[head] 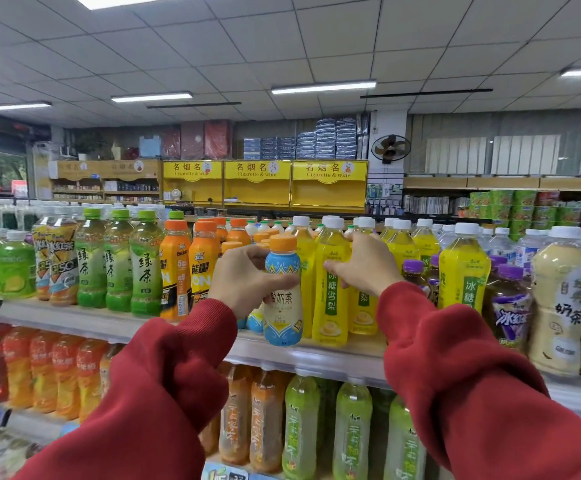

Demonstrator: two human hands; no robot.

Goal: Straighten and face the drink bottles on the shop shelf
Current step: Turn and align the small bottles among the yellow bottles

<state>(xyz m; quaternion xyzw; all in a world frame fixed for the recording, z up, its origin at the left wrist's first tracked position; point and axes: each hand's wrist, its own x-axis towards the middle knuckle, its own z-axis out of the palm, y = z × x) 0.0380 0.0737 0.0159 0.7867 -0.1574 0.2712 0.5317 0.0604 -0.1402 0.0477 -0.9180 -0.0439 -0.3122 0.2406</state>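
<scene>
Plastic, full and smooth-labelled, the blue-and-cream bottle should feel firm but slippery; our left hand clasps its waist at the shelf edge. Just right, our right hand grips a yellow bottle. Behind crowd orange-capped bottles.

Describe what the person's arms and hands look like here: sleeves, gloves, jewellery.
Both arms wear loose, dark red long sleeves with bunched cuffs at the wrists: left sleeve, right sleeve. The left hand and right hand are bare: no gloves, rings or watch visible.
</scene>
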